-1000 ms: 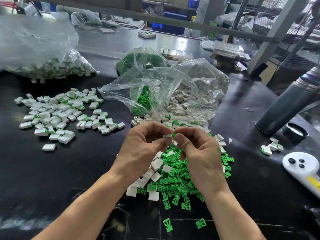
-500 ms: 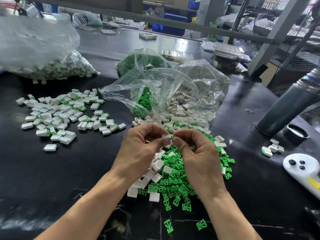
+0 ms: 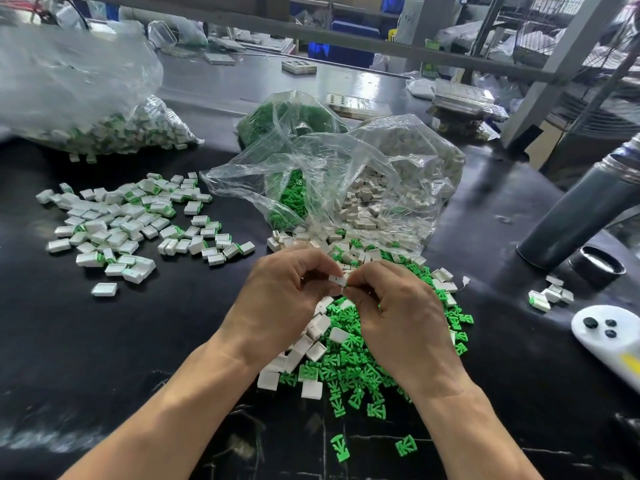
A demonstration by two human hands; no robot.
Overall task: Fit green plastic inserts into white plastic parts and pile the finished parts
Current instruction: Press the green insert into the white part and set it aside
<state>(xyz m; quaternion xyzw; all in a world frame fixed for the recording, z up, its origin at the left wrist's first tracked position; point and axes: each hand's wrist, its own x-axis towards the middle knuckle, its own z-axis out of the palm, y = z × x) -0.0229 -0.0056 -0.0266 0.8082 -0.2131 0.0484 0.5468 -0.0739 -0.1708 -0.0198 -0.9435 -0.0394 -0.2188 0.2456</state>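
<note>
Your left hand (image 3: 280, 299) pinches the white part (image 3: 337, 280) above the loose pile (image 3: 349, 362); your right hand (image 3: 394, 313) pinches the green insert (image 3: 347, 287) against it. Both look light, rigid, small: grip by the edges.

Black bench (image 3: 104, 358): finished parts pile (image 3: 128, 223), loose green inserts (image 3: 349, 368), bags (image 3: 346, 174), flask (image 3: 581, 209).

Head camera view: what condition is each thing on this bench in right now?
left hand: grip pinches the white part
right hand: fingers curled, pinching at the part's end
white part: held above the loose pile
loose pile: green inserts and white parts mixed, unassembled
finished pile: spread out to the left
clear bag: open, spilling parts
grey flask: cap off
black cap: lying beside the flask
</note>
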